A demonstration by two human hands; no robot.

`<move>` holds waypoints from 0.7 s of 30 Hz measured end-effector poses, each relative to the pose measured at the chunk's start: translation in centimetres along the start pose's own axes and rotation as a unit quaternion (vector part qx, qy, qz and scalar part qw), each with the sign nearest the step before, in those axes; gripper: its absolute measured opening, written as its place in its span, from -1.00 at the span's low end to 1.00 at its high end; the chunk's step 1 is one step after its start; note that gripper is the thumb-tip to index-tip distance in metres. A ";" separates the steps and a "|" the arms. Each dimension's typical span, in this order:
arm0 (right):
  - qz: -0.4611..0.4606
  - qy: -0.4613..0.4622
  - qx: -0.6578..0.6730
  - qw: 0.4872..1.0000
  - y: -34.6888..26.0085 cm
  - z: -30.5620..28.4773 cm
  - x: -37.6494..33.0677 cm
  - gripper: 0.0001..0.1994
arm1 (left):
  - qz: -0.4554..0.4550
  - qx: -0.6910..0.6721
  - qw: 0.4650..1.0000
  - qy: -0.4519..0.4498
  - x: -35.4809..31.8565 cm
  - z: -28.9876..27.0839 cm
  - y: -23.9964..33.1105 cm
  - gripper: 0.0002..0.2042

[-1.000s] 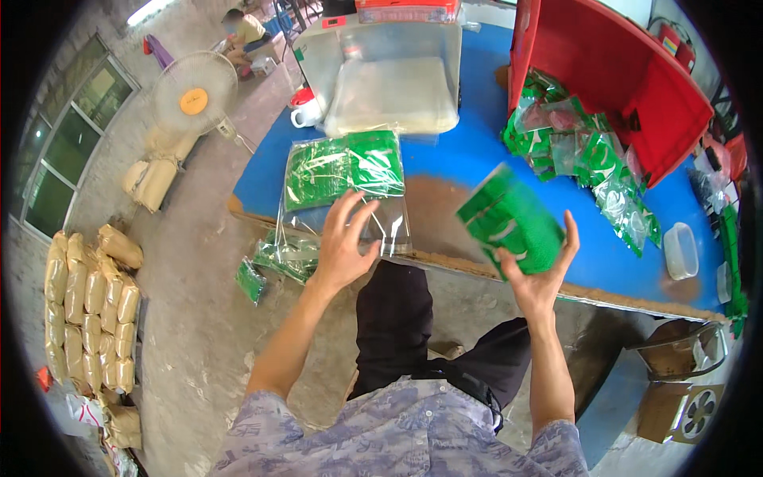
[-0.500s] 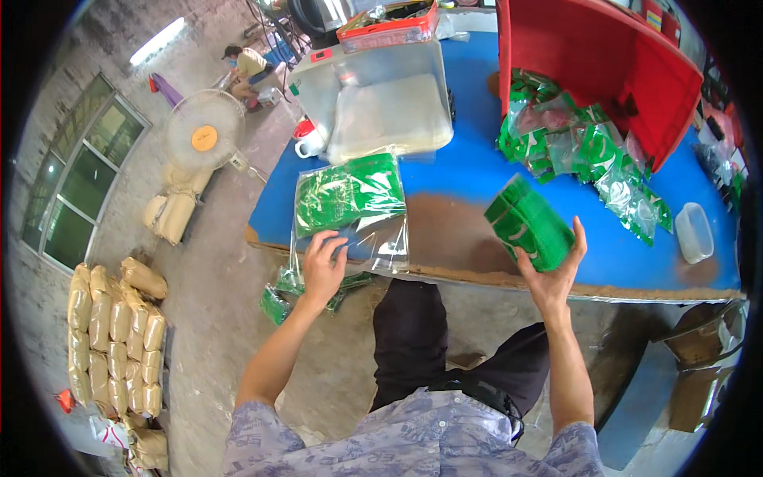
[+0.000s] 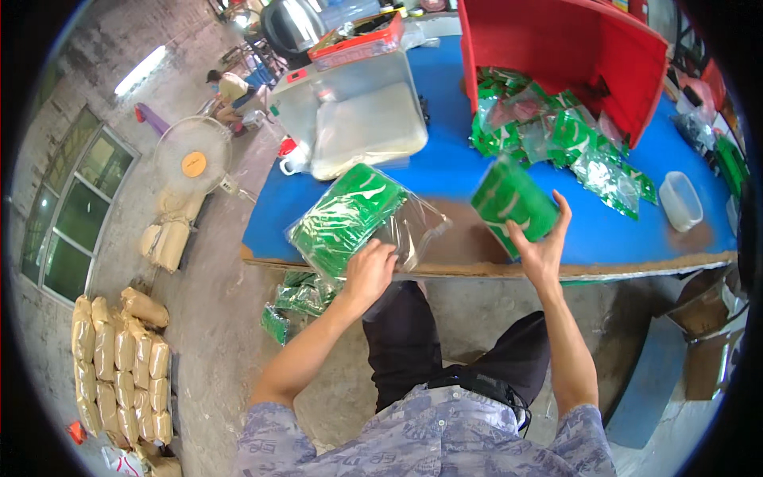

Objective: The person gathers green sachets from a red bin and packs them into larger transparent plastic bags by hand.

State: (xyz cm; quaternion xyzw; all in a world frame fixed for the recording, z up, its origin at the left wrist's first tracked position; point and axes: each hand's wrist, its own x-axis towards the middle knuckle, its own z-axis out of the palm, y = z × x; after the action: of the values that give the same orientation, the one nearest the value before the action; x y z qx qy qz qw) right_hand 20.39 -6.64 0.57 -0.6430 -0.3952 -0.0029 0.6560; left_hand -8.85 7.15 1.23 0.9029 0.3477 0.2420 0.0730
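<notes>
A clear plastic bag [image 3: 409,226] with green packets [image 3: 350,211] inside lies tilted across the front left of the table. The fingers of my left hand [image 3: 369,274] are closed on the bag's near edge, beside its loose, unfilled end. To the right, my right hand [image 3: 544,250] holds a stack of green packets [image 3: 515,203] upright above the table, thumb on the near face and fingers on the right side. Small green-and-clear packets [image 3: 568,135] spill from a red bin [image 3: 564,48] lying on its side behind that hand.
On the blue table [image 3: 449,151] stand a translucent tub [image 3: 369,127], a white cup [image 3: 292,160] and a small clear container [image 3: 681,203]. More green packets [image 3: 298,298] lie below the front edge. A fan [image 3: 193,163], stacked brown sacks [image 3: 123,374] and a seated person [image 3: 230,95] are at left.
My left hand has moved right and closed on the bag, which has turned, its loose end swinging to the right. The stack in my right hand has shifted slightly left and up.
</notes>
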 end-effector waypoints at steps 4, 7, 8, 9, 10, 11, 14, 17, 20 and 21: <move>0.172 -0.049 0.282 0.943 -3.9 1.6 0.2 -0.15 | -0.027 -0.075 0.997 0.015 2.7 0.7 2.1 -0.85; 0.254 -0.139 0.268 0.919 -4.6 2.0 -0.5 -0.14 | -0.080 -0.135 0.987 0.020 4.2 -1.4 2.5 -0.83; 0.258 -0.131 0.267 0.919 -4.8 2.3 -0.7 -0.14 | -0.100 -0.162 0.982 0.013 4.3 -2.4 2.7 -0.83; 0.294 -0.184 0.257 0.902 -5.1 2.7 -1.0 -0.16 | -0.104 -0.168 0.980 0.017 4.5 -2.5 2.1 -0.84; 0.327 -0.241 0.247 0.880 -5.6 3.2 -1.1 -0.17 | -0.110 -0.173 0.978 0.024 4.4 -2.8 1.3 -0.85; 0.317 -0.323 0.214 0.866 -6.0 3.5 -0.7 -0.22 | -0.080 -0.180 0.979 0.045 4.5 -3.0 1.0 -0.88; 0.367 -0.467 0.197 0.780 -7.5 4.4 0.5 -0.39 | -0.048 -0.127 0.989 0.058 4.8 -3.9 1.5 -0.88; 0.373 -0.596 0.160 0.693 -5.6 6.7 0.9 -0.37 | -0.028 -0.044 0.998 0.045 5.2 -5.1 3.2 -0.84; 0.485 -0.340 0.228 0.773 -5.5 9.4 1.3 -0.19 | 0.009 -0.016 0.997 0.072 5.3 -5.8 3.5 -0.83; 0.512 -0.282 0.188 0.789 -5.6 9.5 1.0 -0.06 | 0.034 -0.002 0.997 0.074 5.4 -6.2 3.7 -0.84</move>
State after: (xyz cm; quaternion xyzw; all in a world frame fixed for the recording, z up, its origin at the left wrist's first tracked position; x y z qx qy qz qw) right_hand 13.32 0.93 4.48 -0.5871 -0.1686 0.5893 0.5288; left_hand -6.20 7.71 9.85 0.8936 0.3211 0.3111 0.0403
